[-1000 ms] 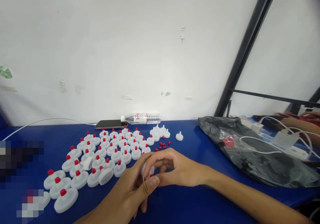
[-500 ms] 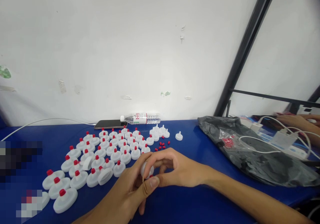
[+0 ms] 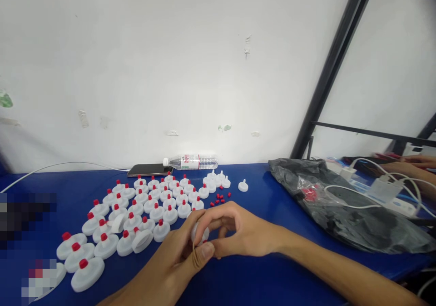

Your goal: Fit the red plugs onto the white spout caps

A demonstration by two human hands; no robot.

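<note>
A white spout lid sits between my two hands, mostly covered by fingers. My left hand is closed around it from the left, the thumb lying across the front. My right hand curls in from the right, its index finger over the lid and its thumb meeting my left thumb. A bit of red shows at the fingertips, probably a small tip cap. To the left stand many finished-looking white lids with red tips. Beyond my hands lie several loose red tip caps and white spout lids without red.
A clear water bottle lies by the wall beside a phone with a white cable. On the right, a black plastic bag holds a clear pouch of red pieces. Behind it are a power strip and another person's hand.
The view has shifted slightly. My fingers have moved only a little around the lid, which stays between both hands.
</note>
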